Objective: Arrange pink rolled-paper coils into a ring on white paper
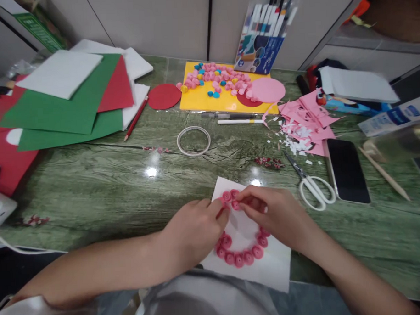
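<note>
A white sheet of card [279,270] lies at the table's near edge. On it, small pink rolled-paper rosettes [239,259] form a ring, partly hidden by both hands. My right hand [275,210] reaches in from the right, thumb and forefinger pinching a rosette [235,205] on the inner side of the ring's top. From the left, my left hand [202,226] has its fingers curled, the tips pressed against a rosette at the upper left of the ring. Its thumb side covers part of the ring's left side.
Scissors [313,188], a phone [348,171] and a wooden stick [384,174] lie to the right. Pink paper scraps [308,117] are behind them. A tape roll [193,141] sits mid-table. A yellow sheet [194,103] bears many small rolls. Coloured sheets [63,109] are stacked left.
</note>
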Tool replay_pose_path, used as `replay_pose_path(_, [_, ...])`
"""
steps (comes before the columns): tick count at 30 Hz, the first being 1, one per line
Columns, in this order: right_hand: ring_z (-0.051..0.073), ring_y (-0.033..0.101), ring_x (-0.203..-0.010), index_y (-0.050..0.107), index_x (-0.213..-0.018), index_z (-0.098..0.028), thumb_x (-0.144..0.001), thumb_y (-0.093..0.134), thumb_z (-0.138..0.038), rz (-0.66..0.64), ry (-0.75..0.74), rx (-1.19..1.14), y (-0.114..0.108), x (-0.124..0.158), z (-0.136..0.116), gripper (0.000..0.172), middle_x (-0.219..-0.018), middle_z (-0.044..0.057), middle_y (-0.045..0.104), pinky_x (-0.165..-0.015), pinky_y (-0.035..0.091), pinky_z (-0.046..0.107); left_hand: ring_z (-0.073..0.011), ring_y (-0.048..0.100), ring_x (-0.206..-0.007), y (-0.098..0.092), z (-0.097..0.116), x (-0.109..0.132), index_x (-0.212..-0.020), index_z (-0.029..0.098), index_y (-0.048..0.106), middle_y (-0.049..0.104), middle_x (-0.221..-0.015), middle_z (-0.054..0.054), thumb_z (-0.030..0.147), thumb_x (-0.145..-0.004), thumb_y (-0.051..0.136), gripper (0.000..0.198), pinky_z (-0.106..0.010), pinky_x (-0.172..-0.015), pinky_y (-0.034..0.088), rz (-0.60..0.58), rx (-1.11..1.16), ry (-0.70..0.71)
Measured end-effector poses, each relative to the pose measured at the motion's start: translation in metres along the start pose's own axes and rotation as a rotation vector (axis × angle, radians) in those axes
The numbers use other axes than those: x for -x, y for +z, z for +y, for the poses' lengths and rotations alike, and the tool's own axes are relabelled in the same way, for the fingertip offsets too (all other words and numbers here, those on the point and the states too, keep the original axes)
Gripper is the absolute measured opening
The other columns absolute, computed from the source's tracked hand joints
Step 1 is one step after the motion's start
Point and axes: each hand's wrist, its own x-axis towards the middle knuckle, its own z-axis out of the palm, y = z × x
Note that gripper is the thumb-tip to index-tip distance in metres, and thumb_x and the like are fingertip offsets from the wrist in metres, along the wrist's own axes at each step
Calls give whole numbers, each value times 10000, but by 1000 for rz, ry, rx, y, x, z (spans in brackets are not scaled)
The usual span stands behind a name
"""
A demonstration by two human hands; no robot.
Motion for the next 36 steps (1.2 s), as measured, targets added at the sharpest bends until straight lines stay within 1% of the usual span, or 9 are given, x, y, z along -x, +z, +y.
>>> replay_pose_path(2, [82, 548, -535, 631, -831, -233, -770, 557, -186, -3, -2, 72, 2, 1, 0, 107, -633, -51, 634, -524, 395, 200, -221, 596, -742, 2, 4, 2, -1083, 109, 553, 617, -885, -97, 93, -822, 391, 308, -346, -610, 470, -43, -38, 10])
replay_pose_path(6, [78, 562, -535, 629, -865, -244, -771, 554, -184, -21, 4, 134, 8, 1, 3, 135, -752, -52, 681, -529, 398, 199, -215, 602, -653, 3, 4, 6, -1140, 62, 514, 638, -796, -104, 74, -804, 397, 357, -324, -526, 459, -98, -70, 32])
replay_pose_path(9, [84, 558, -505, 635, -864, -231, -774, 547, -192, 2, -5, 186, 12, 1, 3, 133, -700, -43, 676, -505, 389, 202, -191, 590, -554, 5, 6, 10, -1114, 48, 528, 633, -683, -76, 73, -765, 453, 358, -281, -444, 419, -122, -75, 34])
replay_pose_path(13, [85, 567, -493, 644, -858, -236, -778, 534, -197, 39, -35, 228, 13, 2, 4, 142, -668, -46, 672, -474, 376, 201, -179, 575, -466, 6, 10, 13, -1057, 57, 567, 608, -568, -41, 67, -733, 483, 334, -264, -393, 386, -117, -106, 14])
replay_pose_path(18, [88, 571, -490, 650, -867, -237, -786, 519, -193, 47, -68, 270, 13, 3, 5, 160, -665, -39, 673, -466, 373, 210, -167, 558, -427, 8, 11, 14, -968, 74, 607, 583, -508, -26, 69, -722, 481, 277, -251, -377, 371, -64, -146, 7])
replay_pose_path(26, [122, 614, -599, 639, -907, -222, -827, 479, -194, 39, -118, 250, 18, 5, 7, 181, -748, -9, 681, -541, 435, 238, -183, 547, -414, 8, 11, 13, -1022, 50, 590, 578, -502, -28, 75, -720, 492, 318, -276, -374, 364, -11, -137, -2])
replay_pose_path(30, [139, 636, -694, 628, -927, -218, -840, 462, -188, 43, -143, 221, 19, 4, 8, 190, -816, 4, 683, -604, 466, 249, -178, 563, -450, 5, 7, 11, -1032, 56, 574, 609, -560, -34, 71, -727, 499, 315, -278, -388, 375, -12, -79, 23])
replay_pose_path(34, [141, 641, -733, 617, -943, -229, -848, 451, -198, 35, -131, 201, 20, 3, 8, 194, -844, 4, 683, -644, 482, 257, -183, 578, -492, 2, 4, 10, -1033, 76, 571, 628, -613, -40, 69, -722, 506, 318, -288, -422, 410, -40, -47, 30])
replay_pose_path(36, [139, 643, -724, 609, -951, -233, -844, 462, -205, 37, -107, 199, 20, 3, 9, 184, -845, -1, 684, -636, 484, 255, -191, 581, -503, 2, 4, 9, -1055, 74, 563, 629, -623, -47, 77, -733, 499, 328, -297, -430, 422, -27, -57, 29])
